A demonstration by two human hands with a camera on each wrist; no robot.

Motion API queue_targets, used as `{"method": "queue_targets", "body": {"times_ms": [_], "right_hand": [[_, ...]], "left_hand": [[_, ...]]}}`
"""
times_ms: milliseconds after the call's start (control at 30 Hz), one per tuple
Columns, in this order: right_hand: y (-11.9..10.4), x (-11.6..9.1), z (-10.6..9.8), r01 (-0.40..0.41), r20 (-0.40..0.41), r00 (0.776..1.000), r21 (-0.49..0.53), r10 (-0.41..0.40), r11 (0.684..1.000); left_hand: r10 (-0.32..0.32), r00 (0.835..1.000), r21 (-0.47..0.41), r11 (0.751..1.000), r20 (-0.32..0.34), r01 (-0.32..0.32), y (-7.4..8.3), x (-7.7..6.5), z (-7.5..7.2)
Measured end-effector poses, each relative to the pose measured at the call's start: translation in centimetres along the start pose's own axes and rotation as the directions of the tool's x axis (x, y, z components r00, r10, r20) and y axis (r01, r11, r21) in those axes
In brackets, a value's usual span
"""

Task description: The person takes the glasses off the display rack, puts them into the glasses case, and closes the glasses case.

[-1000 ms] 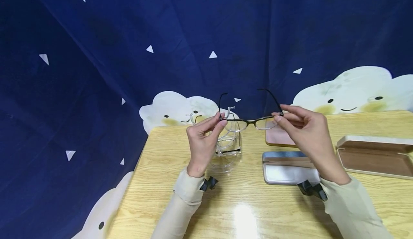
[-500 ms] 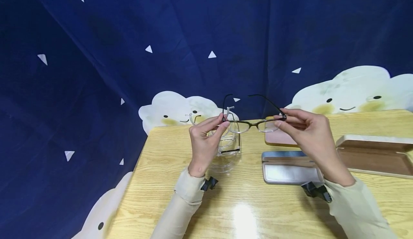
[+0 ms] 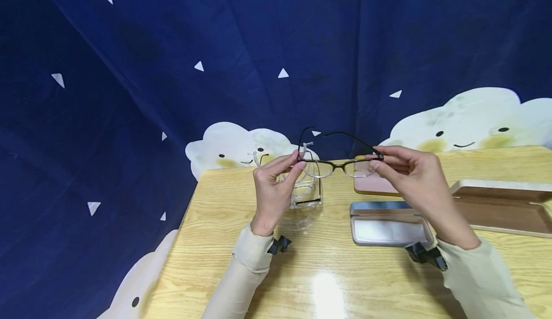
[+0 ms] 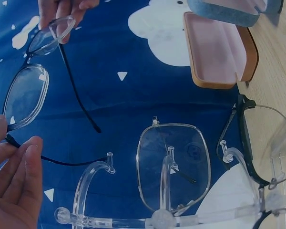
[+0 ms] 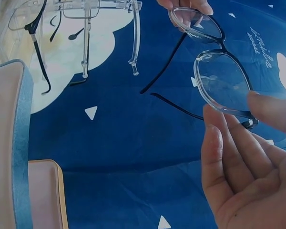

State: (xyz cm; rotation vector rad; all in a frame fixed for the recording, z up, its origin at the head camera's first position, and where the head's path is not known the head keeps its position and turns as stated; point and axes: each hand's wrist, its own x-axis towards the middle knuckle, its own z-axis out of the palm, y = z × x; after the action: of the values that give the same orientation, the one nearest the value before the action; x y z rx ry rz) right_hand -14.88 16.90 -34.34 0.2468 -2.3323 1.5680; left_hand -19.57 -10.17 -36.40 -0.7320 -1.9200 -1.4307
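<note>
A pair of black half-frame eyeglasses [image 3: 339,166] is held up above the table, lenses toward the head camera and temples reaching away, the right one angled inward. My left hand [image 3: 276,185] pinches the left hinge corner between thumb and fingers. At the opposite hinge my right hand [image 3: 414,180] grips the frame the same way, thumb near the lens edge. Both lenses [image 5: 224,78] show clear in the right wrist view. Behind my left hand stands a clear plastic display rack [image 4: 162,218] bearing other glasses, among them a thin-rimmed pair [image 4: 174,167]; my hand partly hides it in the head view.
An open blue case [image 3: 390,230] lies on the wooden table [image 3: 215,242] beneath my right hand. Behind it is an orange-edged case with pink lining [image 3: 373,185]. Farther right sits an open brown-lined case [image 3: 504,213]. A dark blue curtain [image 3: 241,46] hangs behind the table.
The eyeglasses have shifted slightly right and a little lower with both hands. Their right temple has swung inward, toward the left one. Both hands keep their hold.
</note>
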Motion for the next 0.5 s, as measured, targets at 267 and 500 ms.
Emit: {"method": "queue_targets", "body": {"times_ms": [267, 500], "right_hand": [[-0.08, 0.03, -0.28, -0.009, -0.002, 1.000, 0.002, 0.009, 1.000], [-0.05, 0.06, -0.38, -0.010, 0.000, 1.000, -0.005, 0.010, 1.000]], "left_hand": [[0.011, 1.000, 0.008, 1.000, 0.010, -0.011, -0.24, -0.01, 0.06], [0.009, 1.000, 0.021, 1.000, 0.009, -0.010, -0.28, -0.08, 0.09]]}}
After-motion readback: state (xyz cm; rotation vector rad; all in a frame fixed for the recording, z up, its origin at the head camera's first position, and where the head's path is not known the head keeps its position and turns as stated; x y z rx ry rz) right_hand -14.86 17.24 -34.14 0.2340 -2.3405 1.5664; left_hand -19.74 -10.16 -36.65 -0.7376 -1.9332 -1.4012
